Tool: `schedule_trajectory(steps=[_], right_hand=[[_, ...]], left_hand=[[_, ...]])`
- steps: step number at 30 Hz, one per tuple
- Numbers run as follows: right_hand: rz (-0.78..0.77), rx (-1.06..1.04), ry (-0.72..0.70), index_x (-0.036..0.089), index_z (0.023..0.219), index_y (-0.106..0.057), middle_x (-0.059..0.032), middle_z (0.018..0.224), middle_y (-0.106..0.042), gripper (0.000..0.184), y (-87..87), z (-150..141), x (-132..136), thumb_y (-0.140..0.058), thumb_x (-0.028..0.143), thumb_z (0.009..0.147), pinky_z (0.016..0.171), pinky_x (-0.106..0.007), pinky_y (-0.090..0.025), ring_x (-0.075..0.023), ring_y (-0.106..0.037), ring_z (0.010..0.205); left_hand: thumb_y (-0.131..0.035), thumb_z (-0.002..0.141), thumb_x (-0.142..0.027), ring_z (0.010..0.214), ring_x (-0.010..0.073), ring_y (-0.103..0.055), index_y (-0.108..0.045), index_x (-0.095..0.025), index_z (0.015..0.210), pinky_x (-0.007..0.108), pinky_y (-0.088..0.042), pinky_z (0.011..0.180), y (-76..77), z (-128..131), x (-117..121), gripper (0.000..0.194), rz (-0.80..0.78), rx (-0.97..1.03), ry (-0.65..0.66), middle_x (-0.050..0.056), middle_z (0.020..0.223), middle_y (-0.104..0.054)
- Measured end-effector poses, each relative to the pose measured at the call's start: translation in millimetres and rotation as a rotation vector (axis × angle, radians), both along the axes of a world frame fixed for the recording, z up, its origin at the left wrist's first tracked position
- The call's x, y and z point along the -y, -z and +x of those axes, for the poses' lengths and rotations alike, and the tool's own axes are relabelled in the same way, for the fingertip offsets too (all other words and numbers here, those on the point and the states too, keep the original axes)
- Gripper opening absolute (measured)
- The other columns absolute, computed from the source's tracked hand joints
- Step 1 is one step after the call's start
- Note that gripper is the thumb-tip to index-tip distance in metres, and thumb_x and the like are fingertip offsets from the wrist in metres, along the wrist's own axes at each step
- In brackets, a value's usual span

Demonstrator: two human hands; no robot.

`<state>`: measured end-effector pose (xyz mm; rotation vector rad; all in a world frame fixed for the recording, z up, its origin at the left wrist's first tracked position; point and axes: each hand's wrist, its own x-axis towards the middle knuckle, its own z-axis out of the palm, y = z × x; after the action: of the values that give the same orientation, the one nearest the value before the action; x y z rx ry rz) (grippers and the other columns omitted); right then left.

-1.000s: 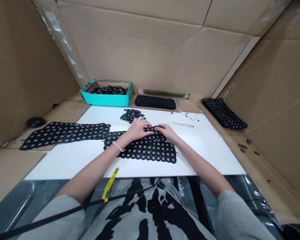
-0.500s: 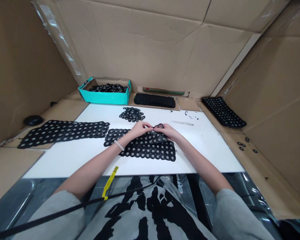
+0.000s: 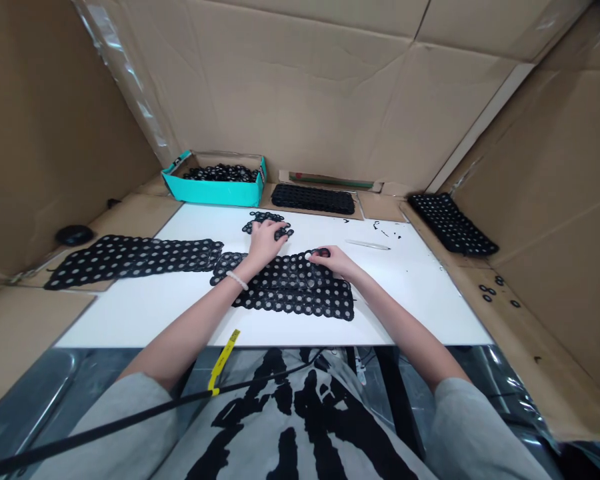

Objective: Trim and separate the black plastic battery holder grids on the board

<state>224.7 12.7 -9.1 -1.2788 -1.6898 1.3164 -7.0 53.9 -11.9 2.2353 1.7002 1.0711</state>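
Observation:
My left hand, with a pale bracelet at the wrist, reaches over a small pile of loose black rings with its fingers apart, touching the rings. My right hand pinches the upper right edge of a black mat of joined rings, where a ring or two stand up from the edge. That mat lies over a lower part of joined rings; whether the two are connected cannot be made out. Another strip of joined rings lies to the left, its end close to the mat.
A turquoise-sided box full of black rings stands at the back left. Finished-looking ring mats lie at the back and far right. A white pen-like tool, black scraps and several loose rings lie on the right.
My left hand has let go of the mat's upper edge and moved left and away to the ring pile. My right hand stays at the mat's edge. The view has shifted slightly.

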Motion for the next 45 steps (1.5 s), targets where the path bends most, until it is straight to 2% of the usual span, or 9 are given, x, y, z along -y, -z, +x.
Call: schedule_trajectory(steps=[5, 16, 21, 26, 31, 34, 39, 42, 45], right_hand=[[0.035, -0.025, -0.066, 0.015, 0.079, -0.067, -0.0003, 0.073, -0.062, 0.035, 4.5, -1.5, -2.7, -0.071, 0.047, 0.068, 0.071, -0.028, -0.036, -0.0137, -0.049, 0.071], [0.075, 0.042, -0.091, 0.013, 0.079, -0.065, 0.0027, 0.066, -0.055, 0.044, 10.6, -1.5, -5.5, -0.076, 0.052, 0.062, 0.063, -0.025, -0.031, -0.0106, -0.043, 0.064], [0.042, 0.142, -0.059, 0.014, 0.066, -0.058, 0.0032, 0.06, -0.051, 0.045, 6.3, 2.3, -5.2, -0.074, 0.055, 0.06, 0.06, -0.025, -0.03, -0.0094, -0.04, 0.06], [0.012, 0.185, -0.105, 0.015, 0.061, -0.053, 0.0037, 0.057, -0.049, 0.045, -3.7, 7.7, -0.9, -0.074, 0.055, 0.058, 0.058, -0.025, -0.03, -0.0093, -0.04, 0.058], [0.058, 0.202, -0.145, 0.015, 0.062, -0.054, 0.0037, 0.059, -0.049, 0.043, -4.8, 11.7, -2.9, -0.071, 0.054, 0.063, 0.06, -0.025, -0.032, -0.0097, -0.041, 0.06], [0.104, 0.222, -0.247, 0.014, 0.066, -0.06, 0.0035, 0.061, -0.05, 0.039, -7.2, 20.9, -9.3, -0.07, 0.051, 0.067, 0.062, -0.024, -0.033, -0.0102, -0.043, 0.062], [0.233, 0.408, -0.31, 0.015, 0.079, -0.07, -0.0004, 0.07, -0.064, 0.025, -12.3, 37.3, -15.2, -0.067, 0.04, 0.076, 0.066, -0.025, -0.037, -0.0132, -0.053, 0.067], [0.325, 0.504, -0.256, 0.017, 0.095, -0.073, -0.0048, 0.092, -0.072, 0.023, -11.1, 29.8, -8.5, -0.064, 0.033, 0.081, 0.075, -0.026, -0.041, -0.0158, -0.06, 0.079], [0.375, 0.536, -0.222, 0.017, 0.096, -0.072, -0.0062, 0.086, -0.072, 0.023, -6.7, 11.7, 1.0, -0.057, 0.032, 0.088, 0.071, -0.026, -0.04, -0.016, -0.059, 0.075]], left_hand=[[-0.067, 0.078, -0.047, 0.075, 0.0187, -0.06, -0.071, -0.02, 0.089, 0.029, -0.043, 0.072, -8.4, 22.0, 24.1, 0.029, -0.226, -0.079, 0.521, 0.002, 0.08, -0.066], [-0.071, 0.073, -0.032, 0.078, 0.0177, -0.064, -0.074, -0.017, 0.082, 0.027, -0.047, 0.074, -8.4, 14.1, 15.2, 0.017, -0.405, 0.028, 0.522, 0.003, 0.083, -0.075], [-0.072, 0.069, -0.018, 0.079, 0.0204, -0.069, -0.078, -0.016, 0.09, 0.029, -0.051, 0.077, -8.7, 6.7, 8.7, 0.022, -0.46, 0.109, 0.397, 0.005, 0.083, -0.077], [-0.066, 0.078, -0.017, 0.09, 0.0231, -0.064, -0.079, -0.017, 0.092, 0.037, -0.046, 0.092, -0.2, -15.1, -11.1, 0.019, -0.199, 0.103, 0.103, 0.007, 0.094, -0.076], [-0.064, 0.084, -0.029, 0.109, 0.0285, -0.048, -0.078, -0.025, 0.099, 0.047, -0.033, 0.099, 7.4, -25.6, -21.0, 0.022, 0.027, -0.063, -0.005, 0.008, 0.116, -0.067], [-0.06, 0.086, -0.037, 0.108, 0.0302, -0.043, -0.074, -0.026, 0.113, 0.046, -0.031, 0.095, 5.2, -18.3, -14.3, 0.032, -0.026, -0.141, 0.123, 0.009, 0.119, -0.066], [-0.055, 0.087, -0.049, 0.104, 0.0289, -0.045, -0.074, -0.025, 0.1, 0.042, -0.027, 0.092, -1.0, 1.3, 5.4, 0.033, -0.357, -0.277, 0.502, 0.005, 0.106, -0.072], [-0.056, 0.087, -0.044, 0.103, 0.0271, -0.046, -0.07, -0.023, 0.094, 0.039, -0.027, 0.09, -2.8, 7.6, 11.7, 0.026, -0.385, -0.272, 0.548, 0.004, 0.099, -0.072], [-0.054, 0.088, -0.041, 0.103, 0.027, -0.047, -0.068, -0.022, 0.096, 0.038, -0.027, 0.088, -6.3, 8.6, 14.7, 0.025, -0.32, -0.255, 0.505, 0.004, 0.1, -0.071]])
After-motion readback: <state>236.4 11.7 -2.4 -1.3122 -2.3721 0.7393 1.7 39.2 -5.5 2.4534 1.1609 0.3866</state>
